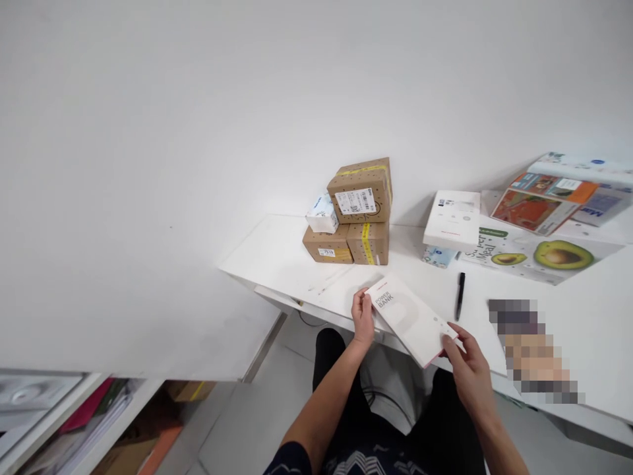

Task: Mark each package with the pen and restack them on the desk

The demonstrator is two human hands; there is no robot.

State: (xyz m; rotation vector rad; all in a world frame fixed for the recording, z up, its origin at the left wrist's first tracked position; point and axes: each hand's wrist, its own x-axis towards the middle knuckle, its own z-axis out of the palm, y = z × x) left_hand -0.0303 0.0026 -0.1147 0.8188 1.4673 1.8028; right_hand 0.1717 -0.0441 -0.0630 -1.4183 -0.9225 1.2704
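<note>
A flat white box printed "POWER BANK" is held over the near edge of the white table. My left hand grips its far left corner with closed fingers. My right hand pinches the near right end. The box lies tilted, long side running from upper left to lower right.
Three brown cardboard parcels with yellow tape are stacked by the wall, a small white packet beside them. A black pen lies right of the box. Further right sit a white box, magazines and a blurred patch. Shelves with papers are at lower left.
</note>
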